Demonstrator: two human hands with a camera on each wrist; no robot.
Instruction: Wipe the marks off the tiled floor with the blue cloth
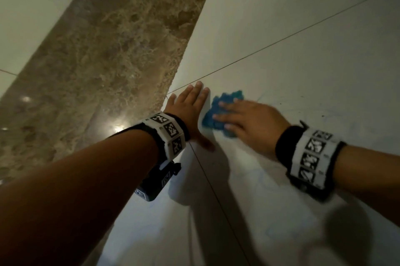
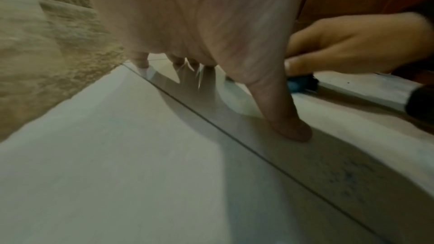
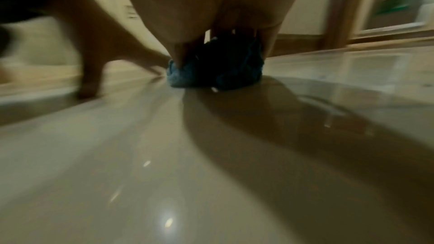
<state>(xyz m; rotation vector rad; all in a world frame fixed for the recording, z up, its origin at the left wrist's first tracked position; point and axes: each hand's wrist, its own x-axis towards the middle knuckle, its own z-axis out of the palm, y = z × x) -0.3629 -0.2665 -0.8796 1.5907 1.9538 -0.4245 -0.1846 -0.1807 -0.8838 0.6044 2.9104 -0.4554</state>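
We see a pale tiled floor with thin dark grout lines that cross it. A wide band of brown marble runs from the top centre to the lower left of the head view. On the pale tiles, at centre right, lies a crumpled blue cloth. The right hand presses on it, and the left hand rests flat on the floor just beside it. Faint dark marks show to the right of the cloth.
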